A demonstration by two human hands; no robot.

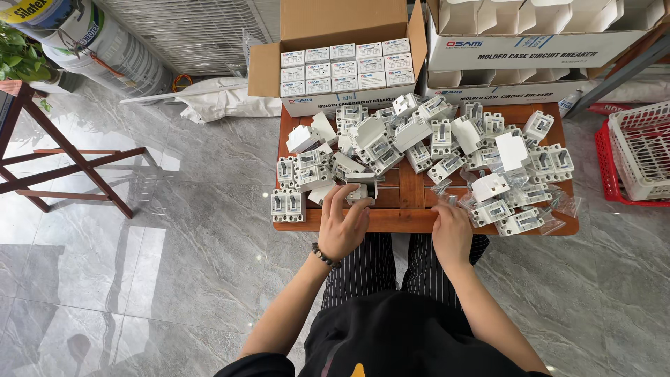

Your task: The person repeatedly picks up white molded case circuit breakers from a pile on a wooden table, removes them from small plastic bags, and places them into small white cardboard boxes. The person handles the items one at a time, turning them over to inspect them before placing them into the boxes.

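Note:
My left hand [343, 225] rests at the front edge of a low wooden table [405, 187], fingers closed around a white circuit breaker [361, 190]. A beaded bracelet sits on that wrist. My right hand [451, 229] lies at the table's front edge, fingertips on a small clear plastic bag [444, 191]; whether it grips it I cannot tell. Several loose white breakers [433, 139] and small white cartons [490, 186] are heaped across the table.
An open cardboard box of small white cartons [347, 66] stands at the table's far edge, larger stacked boxes [523, 49] beside it. A red and a white crate [638, 150] sit to the right. A dark wooden frame [66, 164] stands left on the tiled floor.

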